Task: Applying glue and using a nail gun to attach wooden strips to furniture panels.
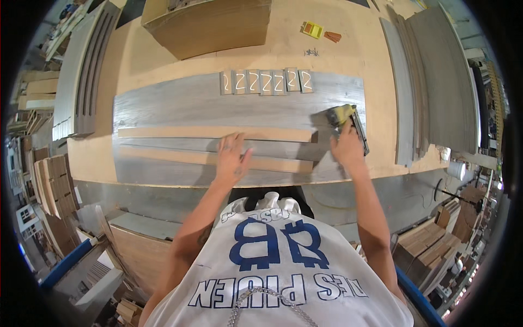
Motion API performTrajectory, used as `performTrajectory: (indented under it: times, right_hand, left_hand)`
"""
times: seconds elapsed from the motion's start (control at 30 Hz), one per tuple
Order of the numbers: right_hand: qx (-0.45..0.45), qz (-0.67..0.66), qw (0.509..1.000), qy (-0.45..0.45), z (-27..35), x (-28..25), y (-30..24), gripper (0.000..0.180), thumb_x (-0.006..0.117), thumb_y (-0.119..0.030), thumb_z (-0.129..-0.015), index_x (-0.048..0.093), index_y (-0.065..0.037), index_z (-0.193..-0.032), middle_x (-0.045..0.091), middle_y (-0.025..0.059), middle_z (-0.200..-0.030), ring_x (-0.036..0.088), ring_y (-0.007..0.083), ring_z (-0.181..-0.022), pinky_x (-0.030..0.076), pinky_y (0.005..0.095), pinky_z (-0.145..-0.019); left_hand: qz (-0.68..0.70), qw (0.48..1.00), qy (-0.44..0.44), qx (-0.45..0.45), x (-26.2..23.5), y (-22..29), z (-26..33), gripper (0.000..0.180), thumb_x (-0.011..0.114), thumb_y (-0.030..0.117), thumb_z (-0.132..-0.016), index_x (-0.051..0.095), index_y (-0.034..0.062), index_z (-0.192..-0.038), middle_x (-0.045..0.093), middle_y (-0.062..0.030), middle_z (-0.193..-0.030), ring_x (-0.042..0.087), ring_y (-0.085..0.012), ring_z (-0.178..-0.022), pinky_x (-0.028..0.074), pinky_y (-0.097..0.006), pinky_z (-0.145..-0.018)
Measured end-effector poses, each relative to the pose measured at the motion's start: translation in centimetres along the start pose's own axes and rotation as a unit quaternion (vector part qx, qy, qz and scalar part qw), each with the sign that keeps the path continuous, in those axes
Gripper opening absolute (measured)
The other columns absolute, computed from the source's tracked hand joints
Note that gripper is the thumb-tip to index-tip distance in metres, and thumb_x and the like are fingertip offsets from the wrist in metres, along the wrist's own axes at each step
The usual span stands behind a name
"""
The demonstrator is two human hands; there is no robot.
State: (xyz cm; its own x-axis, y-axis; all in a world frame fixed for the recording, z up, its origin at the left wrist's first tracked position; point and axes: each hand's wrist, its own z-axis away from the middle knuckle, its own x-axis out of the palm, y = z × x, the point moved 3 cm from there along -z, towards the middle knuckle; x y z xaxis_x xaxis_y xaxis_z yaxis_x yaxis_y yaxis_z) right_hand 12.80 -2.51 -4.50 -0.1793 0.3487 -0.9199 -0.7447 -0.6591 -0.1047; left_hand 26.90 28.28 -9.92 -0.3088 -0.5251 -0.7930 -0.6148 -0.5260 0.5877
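Nail gun (348, 122) in right hand (346, 147), nose pointing away

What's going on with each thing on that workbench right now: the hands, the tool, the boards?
Left hand: open, flat on the grey panel.
Right hand: closed on the yellow nail gun.
Nail gun: resting on the panel's right end.
Wood strips: lying flat across the panel.
Small grey pieces: lined up in a row.

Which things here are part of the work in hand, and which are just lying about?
In use:
left hand flat on grey panel
right hand gripping nail gun
light wood strips

Lying about:
small grey plaques
yellow box
cardboard box
stacked grey boards
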Motion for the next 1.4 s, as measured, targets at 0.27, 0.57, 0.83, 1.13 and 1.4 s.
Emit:
performTrajectory:
  times: [0.27,0.57,0.83,1.13,1.4]
  right_hand:
    - [-0.392,-0.149,0.906,0.053,1.1,5.9,-3.4,0.059,0.065,-0.007,-0.086,0.050,-0.008,-0.143,0.058,0.0158,-0.137,0.055,0.0373,-0.125,0.045,0.0450,-0.106]
    - [-0.309,-0.270,0.910,-0.066,2.8,6.3,2.4,0.059,0.062,-0.007,-0.094,0.045,-0.010,-0.150,0.053,0.0205,-0.146,0.052,0.0401,-0.132,0.044,0.0412,-0.110]
    - [-0.141,-0.475,0.868,0.044,6.6,11.2,-0.7,0.053,0.057,-0.017,-0.102,0.041,-0.003,-0.151,0.053,0.0184,-0.147,0.052,0.0274,-0.134,0.041,0.0367,-0.110]
    - [0.072,-0.445,0.891,0.047,8.4,11.9,-1.9,0.053,0.059,-0.017,-0.098,0.046,0.007,-0.144,0.060,0.0175,-0.137,0.057,0.0231,-0.121,0.041,0.0345,-0.106]
    - [0.152,-0.588,0.794,0.037,9.9,11.0,-4.2,0.053,0.050,-0.007,-0.097,0.042,0.004,-0.148,0.061,0.0161,-0.136,0.056,0.0212,-0.119,0.045,0.0293,-0.098]
  left_hand:
    - [-0.060,0.990,0.075,-0.100,-3.2,-1.0,5.1,0.036,0.070,0.014,-0.088,0.063,0.0015,-0.122,0.062,-0.0169,-0.119,0.058,-0.0364,-0.107,0.046,-0.047,-0.094]
    - [-0.028,0.955,0.218,-0.200,-11.3,-12.9,9.2,0.027,0.066,0.011,-0.092,0.065,-0.0025,-0.115,0.065,-0.0207,-0.110,0.063,-0.0392,-0.100,0.051,-0.042,-0.087]
    - [-0.191,0.906,0.273,-0.260,-22.7,-38.5,8.5,0.046,0.058,0.034,-0.096,0.062,-0.0057,-0.119,0.064,-0.0305,-0.117,0.061,-0.0456,-0.112,0.049,-0.052,-0.096]
    - [-0.110,0.938,0.069,-0.321,-23.8,-52.2,10.3,0.046,0.061,0.048,-0.096,0.066,0.0020,-0.099,0.070,-0.0221,-0.095,0.067,-0.0398,-0.094,0.052,-0.047,-0.082]
    - [-0.043,0.957,0.056,-0.282,-25.9,-45.9,8.6,0.035,0.052,0.034,-0.101,0.068,0.0060,-0.116,0.070,-0.0205,-0.101,0.068,-0.0371,-0.091,0.051,-0.043,-0.081]
